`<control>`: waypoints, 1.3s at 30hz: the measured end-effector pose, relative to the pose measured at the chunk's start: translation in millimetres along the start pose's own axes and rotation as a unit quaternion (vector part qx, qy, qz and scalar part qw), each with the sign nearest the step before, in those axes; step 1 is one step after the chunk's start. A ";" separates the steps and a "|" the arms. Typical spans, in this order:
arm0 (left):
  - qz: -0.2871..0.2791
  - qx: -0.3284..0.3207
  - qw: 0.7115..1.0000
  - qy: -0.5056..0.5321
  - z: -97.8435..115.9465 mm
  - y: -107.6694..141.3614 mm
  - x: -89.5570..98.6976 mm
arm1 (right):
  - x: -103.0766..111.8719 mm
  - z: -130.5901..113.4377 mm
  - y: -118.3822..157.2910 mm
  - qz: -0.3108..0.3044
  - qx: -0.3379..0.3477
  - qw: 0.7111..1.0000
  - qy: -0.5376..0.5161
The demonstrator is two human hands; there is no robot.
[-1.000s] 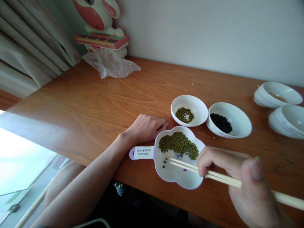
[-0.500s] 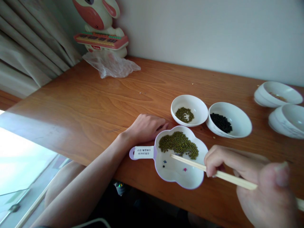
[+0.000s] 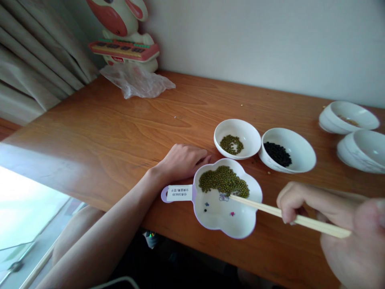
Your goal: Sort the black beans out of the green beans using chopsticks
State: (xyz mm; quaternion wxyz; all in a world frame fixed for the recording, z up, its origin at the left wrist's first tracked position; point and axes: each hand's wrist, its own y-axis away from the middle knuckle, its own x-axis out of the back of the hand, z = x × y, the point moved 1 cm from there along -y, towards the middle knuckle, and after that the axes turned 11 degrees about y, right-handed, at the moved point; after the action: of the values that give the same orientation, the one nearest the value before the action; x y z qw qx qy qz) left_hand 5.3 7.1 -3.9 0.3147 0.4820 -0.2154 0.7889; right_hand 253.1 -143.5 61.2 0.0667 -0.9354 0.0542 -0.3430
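My right hand (image 3: pixel 327 224), closed around a pair of wooden chopsticks (image 3: pixel 288 216), is at the right. The chopsticks' tips reach into a white flower-shaped dish (image 3: pixel 216 222) with a lilac rim, by the lower edge of a heap of mung beans (image 3: pixel 224 180). A single dark bean (image 3: pixel 205 210) lies apart on the dish floor. My left hand (image 3: pixel 188 160) rests on the table behind the dish's labelled handle (image 3: pixel 179 193), its fingers curled in and nothing visible in them.
Behind the dish stands a white bowl (image 3: pixel 251 140) with some mung beans; a second bowl (image 3: pixel 302 154) beside it holds black beans. More bowls (image 3: pixel 327 116) are stacked at the right. A plastic bag (image 3: pixel 140 82) and a toy keyboard (image 3: pixel 124 50) occupy the back left of the wooden table (image 3: pixel 120 128).
My right hand has drawn back to the right, and the chopstick tips have slid rightward across the dish. My left hand stays where it was. The view has shifted slightly.
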 end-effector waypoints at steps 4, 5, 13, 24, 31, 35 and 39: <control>0.000 0.001 1.000 -0.004 -0.4 -0.3 0.4 | 3.3 8.2 5.9 0.044 0.002 0.999 -0.003; 0.000 0.001 1.000 -0.005 -0.4 -0.2 0.4 | 4.0 9.3 6.2 0.040 0.002 0.999 0.000; 0.005 -0.001 1.000 -0.002 0.8 -0.4 0.2 | 4.2 0.3 -1.7 -0.084 -0.039 0.995 -0.026; 0.002 -0.001 1.000 0.005 0.0 -0.6 -0.5 | 2.9 10.6 5.7 0.041 -0.002 0.999 0.009; 0.000 -0.002 1.000 0.007 0.3 0.2 0.1 | 2.0 0.3 3.6 -0.074 -0.008 0.997 -0.014; 0.003 -0.002 1.000 0.000 -1.5 0.4 -1.3 | -8.6 -0.2 2.6 -0.157 -0.045 0.983 -0.083; 0.005 -0.007 1.000 -0.001 -3.9 0.4 -3.3 | -9.7 1.2 1.1 -0.139 -0.046 0.986 -0.081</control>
State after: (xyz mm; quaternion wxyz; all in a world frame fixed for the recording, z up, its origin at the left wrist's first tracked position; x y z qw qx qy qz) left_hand 3.7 8.3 -8.6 0.3138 0.4791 -0.2236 0.7887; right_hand 246.5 -143.1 53.9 -0.0207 -0.9607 -0.0664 -0.2688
